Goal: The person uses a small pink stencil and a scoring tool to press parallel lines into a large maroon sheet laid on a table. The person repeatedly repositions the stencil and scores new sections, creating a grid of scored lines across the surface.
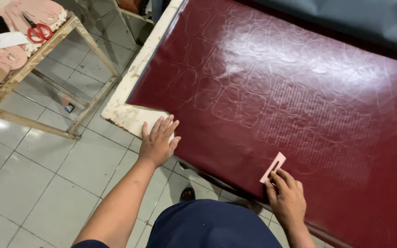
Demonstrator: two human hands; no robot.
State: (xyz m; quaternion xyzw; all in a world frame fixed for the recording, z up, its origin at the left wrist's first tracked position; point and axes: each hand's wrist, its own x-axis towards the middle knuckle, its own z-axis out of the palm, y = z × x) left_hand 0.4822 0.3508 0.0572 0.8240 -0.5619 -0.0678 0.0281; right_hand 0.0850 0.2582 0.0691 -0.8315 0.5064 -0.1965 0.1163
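Glossy maroon sheet (pixel 272 92), slotted pink template (pixel 273 167) pinched.

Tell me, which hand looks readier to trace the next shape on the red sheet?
Probably the right hand: it already holds the pink template on the red sheet. The left hand lies flat at the edge.

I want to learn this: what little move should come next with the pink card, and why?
Probably slide the pink template flat onto a bare patch of the dark red sheet. The right hand pinches its lower end near the edge, while the left hand presses the corner.
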